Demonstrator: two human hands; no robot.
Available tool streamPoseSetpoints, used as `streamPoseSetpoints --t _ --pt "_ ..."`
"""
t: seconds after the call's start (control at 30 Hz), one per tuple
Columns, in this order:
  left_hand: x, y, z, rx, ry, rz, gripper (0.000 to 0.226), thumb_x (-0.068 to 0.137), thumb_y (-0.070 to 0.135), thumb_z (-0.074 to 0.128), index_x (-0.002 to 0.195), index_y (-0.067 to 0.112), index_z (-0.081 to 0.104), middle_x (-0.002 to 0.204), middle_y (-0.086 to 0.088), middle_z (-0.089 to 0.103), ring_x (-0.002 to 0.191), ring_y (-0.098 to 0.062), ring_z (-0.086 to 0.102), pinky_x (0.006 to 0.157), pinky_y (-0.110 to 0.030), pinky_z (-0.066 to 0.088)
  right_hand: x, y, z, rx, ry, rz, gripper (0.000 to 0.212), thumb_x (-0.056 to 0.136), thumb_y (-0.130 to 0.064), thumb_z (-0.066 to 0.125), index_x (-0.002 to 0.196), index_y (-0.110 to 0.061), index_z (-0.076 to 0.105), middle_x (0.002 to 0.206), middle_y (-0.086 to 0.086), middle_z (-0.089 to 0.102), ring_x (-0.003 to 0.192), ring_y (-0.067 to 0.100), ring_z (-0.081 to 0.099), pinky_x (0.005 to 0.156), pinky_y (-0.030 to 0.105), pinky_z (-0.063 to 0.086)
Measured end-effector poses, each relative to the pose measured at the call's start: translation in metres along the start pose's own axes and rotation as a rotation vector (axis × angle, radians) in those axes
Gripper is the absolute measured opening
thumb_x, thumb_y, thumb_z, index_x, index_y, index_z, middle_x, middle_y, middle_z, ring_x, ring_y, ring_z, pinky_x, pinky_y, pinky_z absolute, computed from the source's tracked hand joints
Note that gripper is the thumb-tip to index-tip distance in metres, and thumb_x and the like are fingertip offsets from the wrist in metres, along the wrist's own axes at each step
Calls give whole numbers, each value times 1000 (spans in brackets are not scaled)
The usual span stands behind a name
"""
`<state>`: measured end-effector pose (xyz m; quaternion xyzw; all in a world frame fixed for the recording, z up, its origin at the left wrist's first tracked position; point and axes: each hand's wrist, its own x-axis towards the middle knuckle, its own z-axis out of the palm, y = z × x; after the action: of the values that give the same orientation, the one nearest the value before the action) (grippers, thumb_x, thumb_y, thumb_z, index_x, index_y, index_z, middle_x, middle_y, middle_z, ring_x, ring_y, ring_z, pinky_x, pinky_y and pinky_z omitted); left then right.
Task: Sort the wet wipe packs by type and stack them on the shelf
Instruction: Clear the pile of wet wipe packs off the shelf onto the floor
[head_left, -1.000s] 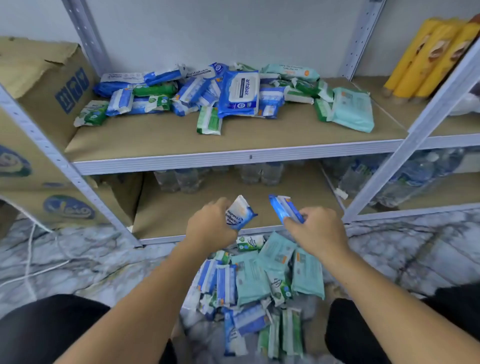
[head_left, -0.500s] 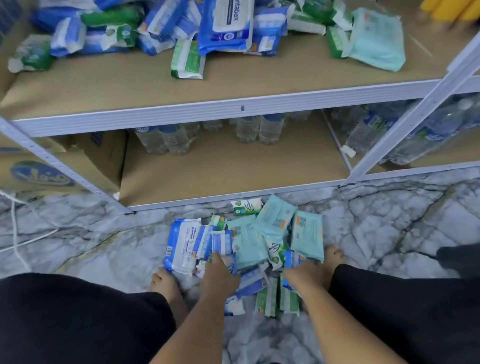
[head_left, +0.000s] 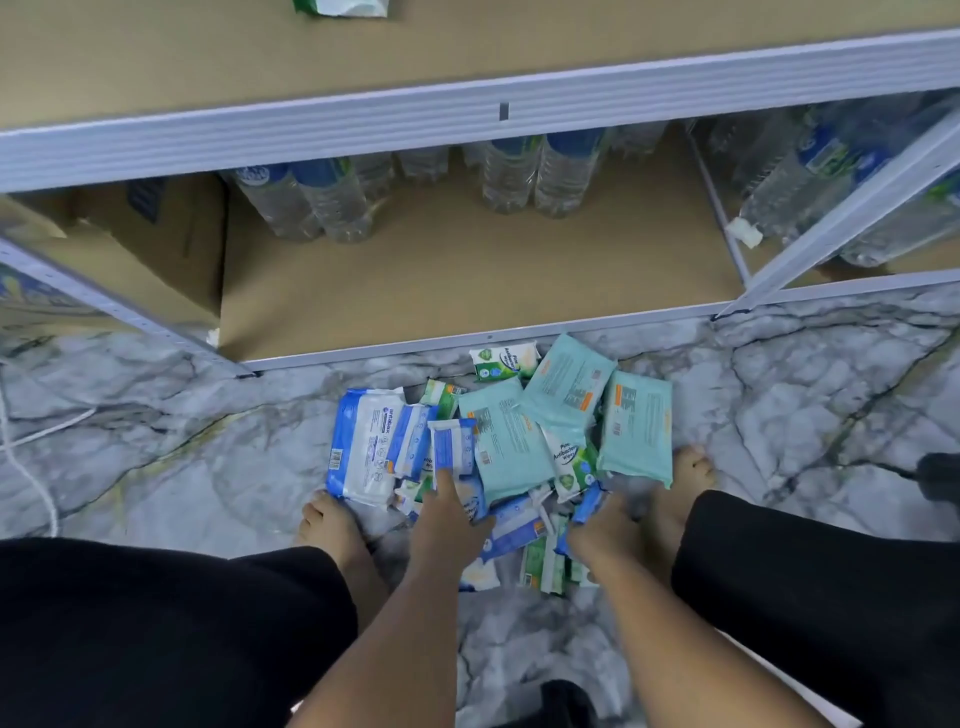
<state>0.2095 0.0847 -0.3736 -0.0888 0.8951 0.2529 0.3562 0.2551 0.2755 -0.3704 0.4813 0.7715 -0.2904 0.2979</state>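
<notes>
The pile of packs (head_left: 511, 441) lies on the marble floor (head_left: 156, 467), between two bare feet and just in front of the bottom shelf (head_left: 467, 291). Both hands reach down into its near edge.

The left hand (head_left: 447, 514) rests on the pile with one finger straight. That fingertip touches a small blue pack (head_left: 453, 444) at the hand's 12 o'clock, and nothing is pinched. A big blue-and-white pack (head_left: 366, 447) lies at its 10 o'clock, and three teal packs overlap from 1 to 2 o'clock.

The right hand (head_left: 602, 535) has its fingers curled down into the pile. A blue pack (head_left: 589, 503) touches it at 11 o'clock, but I cannot tell whether the fingers clamp it. The rightmost teal pack (head_left: 636, 431) lies at this hand's 12 o'clock, and a green-and-white pack (head_left: 571, 462) is at 11, beyond the blue one.

Water bottles (head_left: 332, 202) stand at the back of the bottom shelf, with a box (head_left: 145, 234) at its 9 o'clock end.
</notes>
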Motion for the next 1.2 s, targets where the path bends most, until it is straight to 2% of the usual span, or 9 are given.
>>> streamPoseSetpoints --t 0.1,0.23,0.33,0.53,0.7,0.83,0.93,1.07,1.2 --pt "-3 -1 -6 -45 -2 4 85 90 42 70 152 16 17 137 -19 47 117 -34 56 90 -44 52 -7 0 -7 -13 24 -42 60 84 -21 69 133 -18 35 109 9 61 94 31 64 70 32 54" --pt "-17 7 -24 -7 -24 27 69 95 32 50 153 25 14 106 -13 64 83 -28 66 72 -42 57 -31 -16 -29 -6 71 -106 53 78 -22 67 120 -22 35 99 4 53 88 27 61 68 37 58" --pt "-31 19 -42 133 50 70 66 97 30 44 155 21 15 117 -10 65 102 -29 63 77 -36 47 -55 -42 -53 -76 133 -248 44 83 -30 64 119 -19 41 99 4 54 78 21 52 62 32 45" --pt "-58 56 -106 182 198 218 52 98 40 48 143 18 35 131 -9 54 118 -31 57 90 -42 51 -114 -104 -115 16 208 -560 41 89 -32 56 128 -20 50 118 6 62 95 29 62 75 34 51" --pt "-85 90 -171 131 453 416 43 97 36 49 137 20 44 128 -7 55 109 -31 59 80 -40 51 -167 -148 -171 52 314 -773 49 88 -33 57 136 -27 51 111 1 62 92 24 57 78 32 47" --pt "-112 117 -236 142 676 573 36 93 36 50 124 19 49 115 -4 58 102 -29 60 74 -36 49 -204 -185 -212 101 402 -916 46 83 -37 57 129 -31 56 108 1 66 100 25 62 87 36 53" --pt "-127 131 -282 149 822 696 37 91 39 52 125 24 52 112 1 61 97 -26 62 71 -38 53 -225 -208 -236 44 467 -1015 45 85 -38 54 130 -31 55 105 -1 66 96 23 62 82 39 55" --pt "-127 143 -327 152 899 743 36 94 38 53 128 27 51 113 4 60 89 -21 60 61 -32 44 -229 -235 -263 -21 520 -1087 47 91 -33 56 137 -28 52 119 -2 61 107 23 58 90 39 52" --pt "-102 154 -349 95 928 706 39 94 36 56 131 24 53 121 2 60 101 -23 60 70 -31 42 -206 -261 -278 -62 557 -1108 49 93 -32 58 141 -27 50 131 -1 55 117 23 54 96 38 48"
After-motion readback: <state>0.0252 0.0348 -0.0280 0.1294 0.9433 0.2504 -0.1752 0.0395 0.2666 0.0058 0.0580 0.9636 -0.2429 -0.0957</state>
